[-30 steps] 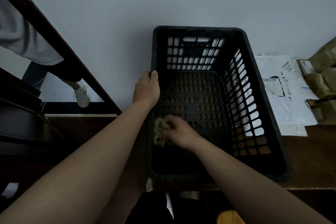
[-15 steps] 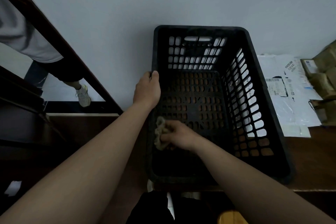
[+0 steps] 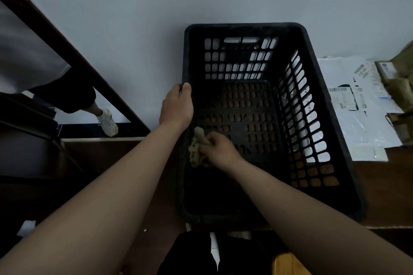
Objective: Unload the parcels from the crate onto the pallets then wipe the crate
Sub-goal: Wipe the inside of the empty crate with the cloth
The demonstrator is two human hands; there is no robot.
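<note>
A black slotted plastic crate stands in front of me against a pale wall, with nothing inside but my right hand and a cloth. My left hand grips the crate's left rim, fingers curled over its edge. Inside the crate, my right hand holds a crumpled beige cloth pressed against the inner left wall, low down near the floor. White plastic parcels with printed labels lie flat to the right of the crate. Brown cardboard parcels sit at the far right edge.
A dark wooden frame runs diagonally at the left. Behind it another person's leg and pale shoe stand on the floor. The crate rests on a dark brown surface. A yellow wooden object shows at the bottom.
My right hand with the cloth has shifted slightly along the crate's inner left wall. My left hand keeps its grip on the rim. The view has moved a little.
</note>
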